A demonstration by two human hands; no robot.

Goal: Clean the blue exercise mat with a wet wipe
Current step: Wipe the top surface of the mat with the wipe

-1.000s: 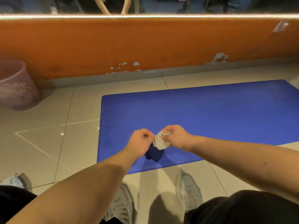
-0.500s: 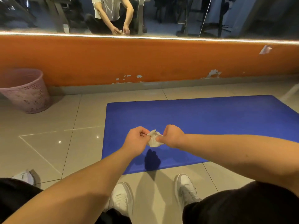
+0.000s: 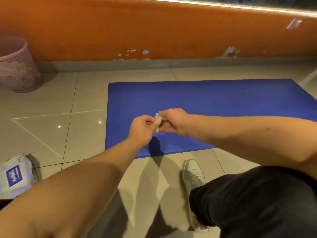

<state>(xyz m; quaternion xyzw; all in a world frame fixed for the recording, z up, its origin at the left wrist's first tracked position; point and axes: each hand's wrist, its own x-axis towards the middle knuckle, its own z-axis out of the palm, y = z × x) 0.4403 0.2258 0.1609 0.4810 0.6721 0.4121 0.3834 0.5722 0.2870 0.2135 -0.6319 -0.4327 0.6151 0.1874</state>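
Wipes pack (image 3: 15,176) now visible left, basket (image 3: 18,69) beyond; wipe (image 3: 158,120) seemingly crumpled.

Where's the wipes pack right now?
In the head view, the wipes pack lies on the tiled floor at the far lower left, nearer the person than the pink basket and left of the blue mat.

Both arms bare, stretched forward, hands meeting in middle of view. Left hand (image 3: 140,128) with back toward camera, fingers curled, thumb and fingertips pinching left edge of wet wipe (image 3: 158,121). Right hand (image 3: 175,121) opposite, slightly higher, fingers curled, pinching right edge of same wipe. Hands near each other, only wipe between them. Left forearm (image 3: 85,177) comes from lower left, right forearm (image 3: 248,136) from right edge, both wrists about straight.
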